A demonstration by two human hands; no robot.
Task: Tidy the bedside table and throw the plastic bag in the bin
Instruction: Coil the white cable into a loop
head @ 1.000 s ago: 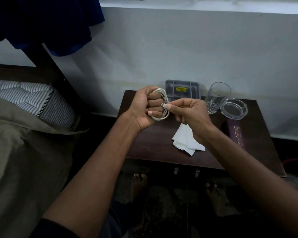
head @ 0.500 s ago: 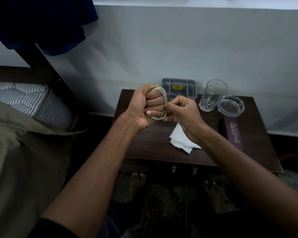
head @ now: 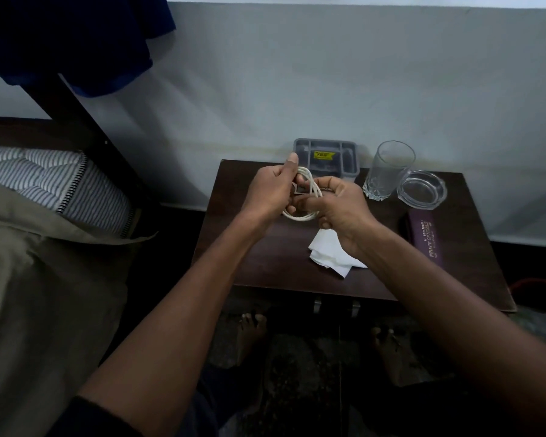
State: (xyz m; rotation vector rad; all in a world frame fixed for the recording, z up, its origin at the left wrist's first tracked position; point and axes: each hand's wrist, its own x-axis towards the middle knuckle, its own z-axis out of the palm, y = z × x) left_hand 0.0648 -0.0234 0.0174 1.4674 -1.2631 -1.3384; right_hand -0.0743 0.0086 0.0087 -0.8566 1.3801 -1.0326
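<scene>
Above the dark wooden tabletop [head: 249, 247], the left hand [head: 268, 197] and right hand [head: 338, 206] each pinch a coiled white cable [head: 306, 200], mid-bundling. Next it probably goes into the grey compartment tray [head: 350, 165]. No plastic bag is identifiable; a white crumpled sheet [head: 325, 257] lies below.

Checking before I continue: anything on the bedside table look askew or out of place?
Only the crumpled white tissue, loose near the dark wooden table's front edge. The clear drinking glass stands upright; nothing spilled.

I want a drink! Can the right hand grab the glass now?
Probably not yet. The right hand is near the glass with nothing between, but it and the left hand are holding the white cable.
</scene>
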